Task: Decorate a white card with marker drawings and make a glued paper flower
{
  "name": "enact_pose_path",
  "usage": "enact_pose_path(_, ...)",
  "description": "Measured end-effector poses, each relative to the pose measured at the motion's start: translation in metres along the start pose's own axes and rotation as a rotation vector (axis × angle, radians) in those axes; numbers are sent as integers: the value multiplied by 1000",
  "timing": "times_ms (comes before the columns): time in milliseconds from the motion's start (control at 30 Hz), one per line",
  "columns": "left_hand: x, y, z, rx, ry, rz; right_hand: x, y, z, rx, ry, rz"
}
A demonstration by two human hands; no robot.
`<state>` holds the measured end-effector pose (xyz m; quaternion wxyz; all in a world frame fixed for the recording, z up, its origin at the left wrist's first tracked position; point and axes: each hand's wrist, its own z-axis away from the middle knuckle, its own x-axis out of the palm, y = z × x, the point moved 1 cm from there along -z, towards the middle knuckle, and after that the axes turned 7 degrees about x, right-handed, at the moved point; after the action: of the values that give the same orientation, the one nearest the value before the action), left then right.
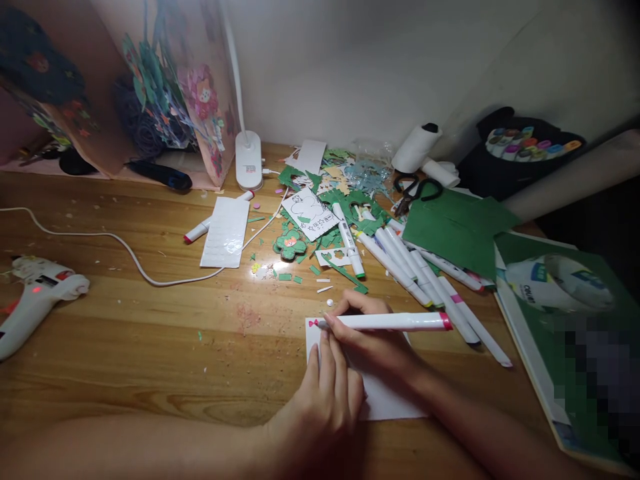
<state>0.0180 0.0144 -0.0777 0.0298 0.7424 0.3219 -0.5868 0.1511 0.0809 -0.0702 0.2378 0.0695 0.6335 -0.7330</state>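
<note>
My right hand (367,333) grips a white marker (390,322) with a pink end, held almost level. Its tip meets a small pink bow-like mark (313,323) near the top left corner of a white sheet of paper (387,397). Lying on that sheet, my left hand (327,390) has its fingers stretched toward the mark, just below the marker tip. Part of the paper is hidden under both hands. A small white cap-like bit (330,303) lies just beyond the paper's upper edge.
Several markers (400,267) lie beyond my right hand, beside green paper scraps (345,200), scissors (415,193) and a green sheet (450,223). A green flower piece (290,245) lies mid-table. At far left sits a glue gun (40,297); a white cable (135,257) crosses the table. Tape roll (560,283) at right.
</note>
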Motion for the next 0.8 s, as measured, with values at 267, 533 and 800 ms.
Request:
enact_pose_path(267, 0, -1, -1, 4, -3, 2, 0, -1, 1, 16, 3, -2)
enact_pose_path(533, 1, -1, 0, 1, 18, -9, 1, 0, 0, 10, 7, -30)
enact_pose_path(800, 9, -1, 0, -12, 126, -54, 3, 2, 0, 44, 0, -21)
